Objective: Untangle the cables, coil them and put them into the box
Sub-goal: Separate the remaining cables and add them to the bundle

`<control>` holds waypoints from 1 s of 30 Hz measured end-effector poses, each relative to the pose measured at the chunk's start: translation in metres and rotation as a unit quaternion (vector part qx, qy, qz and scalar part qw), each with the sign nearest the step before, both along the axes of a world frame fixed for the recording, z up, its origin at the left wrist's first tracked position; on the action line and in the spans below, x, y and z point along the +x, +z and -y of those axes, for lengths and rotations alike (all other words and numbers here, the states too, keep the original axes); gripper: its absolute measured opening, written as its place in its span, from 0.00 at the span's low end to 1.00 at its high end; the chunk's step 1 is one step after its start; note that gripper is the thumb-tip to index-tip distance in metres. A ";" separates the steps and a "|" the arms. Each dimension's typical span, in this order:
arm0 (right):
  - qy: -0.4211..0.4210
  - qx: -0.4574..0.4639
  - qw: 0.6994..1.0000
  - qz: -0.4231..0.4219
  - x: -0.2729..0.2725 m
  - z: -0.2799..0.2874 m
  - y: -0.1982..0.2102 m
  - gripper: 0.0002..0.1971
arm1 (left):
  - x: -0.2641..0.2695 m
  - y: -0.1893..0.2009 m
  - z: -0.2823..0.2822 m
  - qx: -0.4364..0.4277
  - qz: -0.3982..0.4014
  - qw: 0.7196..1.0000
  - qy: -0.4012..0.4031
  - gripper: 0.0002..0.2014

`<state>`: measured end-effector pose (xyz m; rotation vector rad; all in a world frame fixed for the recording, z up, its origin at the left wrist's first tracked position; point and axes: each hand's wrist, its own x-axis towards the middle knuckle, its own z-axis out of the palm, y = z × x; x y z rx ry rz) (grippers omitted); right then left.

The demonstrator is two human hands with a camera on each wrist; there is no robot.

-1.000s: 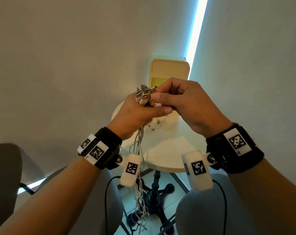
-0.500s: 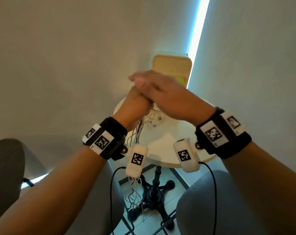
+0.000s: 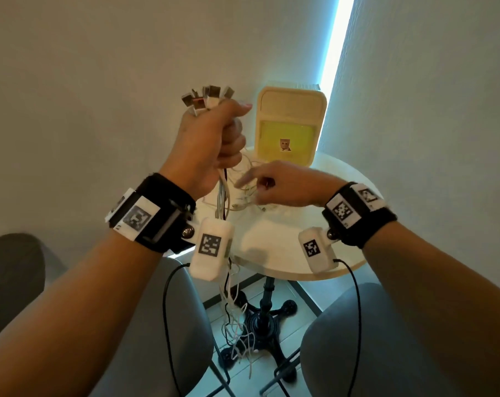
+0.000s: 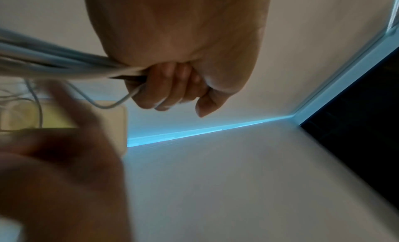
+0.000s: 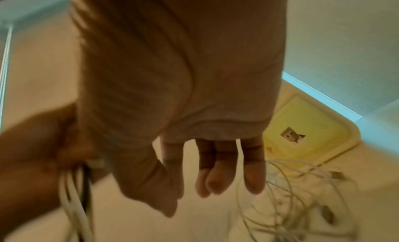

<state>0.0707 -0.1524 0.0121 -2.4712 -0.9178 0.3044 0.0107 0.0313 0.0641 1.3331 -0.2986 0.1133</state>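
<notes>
My left hand (image 3: 214,138) is raised above the round white table (image 3: 294,253) and grips a bundle of white and dark cables (image 3: 224,196) in its fist. Several USB plugs (image 3: 207,100) stick out of the top of the fist. The left wrist view shows the fingers (image 4: 170,90) curled round the strands (image 4: 64,66). The bundle's free ends hang in a tangle (image 3: 237,328) below the table edge. My right hand (image 3: 274,186) is open, fingers straight, low over a loose pile of white cables (image 5: 302,194) on the table. The cream box (image 3: 290,124) with its yellow inside stands behind the pile.
The table stands on a black pedestal foot (image 3: 264,319) in a corner between two pale walls. Grey chair seats (image 3: 162,325) sit under both forearms, and black sensor leads (image 3: 167,310) hang from the wrist units.
My hands have come apart. The left one has lifted the plug bundle up and to the left, and the right one has dropped to the cable pile on the table.
</notes>
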 end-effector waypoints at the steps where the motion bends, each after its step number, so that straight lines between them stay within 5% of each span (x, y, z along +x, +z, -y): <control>1: -0.014 -0.003 0.999 0.034 0.005 -0.004 -0.009 0.12 | -0.003 0.007 -0.001 -0.003 0.004 1.000 -0.018 0.25; 4: -0.120 0.076 0.986 0.086 0.028 -0.006 -0.032 0.05 | -0.012 0.024 -0.006 -0.010 0.016 0.998 -0.052 0.25; 8: -0.244 0.161 0.949 0.119 0.056 -0.001 -0.046 0.20 | -0.019 0.035 -0.015 -0.029 0.003 0.997 -0.067 0.27; 11: -0.228 0.143 0.956 0.118 0.069 0.000 -0.052 0.20 | -0.020 0.036 -0.019 -0.054 -0.008 0.996 -0.077 0.27; 14: -0.204 0.102 0.968 0.109 0.077 0.001 -0.060 0.06 | -0.016 0.037 -0.026 -0.073 -0.009 0.993 -0.089 0.28; 18: -0.210 0.051 0.972 0.096 0.084 0.010 -0.065 0.07 | -0.012 0.039 -0.034 -0.086 0.006 0.990 -0.110 0.29; 25: -0.254 0.222 0.916 0.217 0.077 0.030 -0.001 0.10 | 0.008 0.006 -0.025 0.021 0.003 0.999 -0.032 0.25; 30: -0.241 0.218 0.896 0.301 0.071 0.044 0.045 0.11 | 0.025 -0.022 -0.016 0.067 -0.028 0.997 0.034 0.20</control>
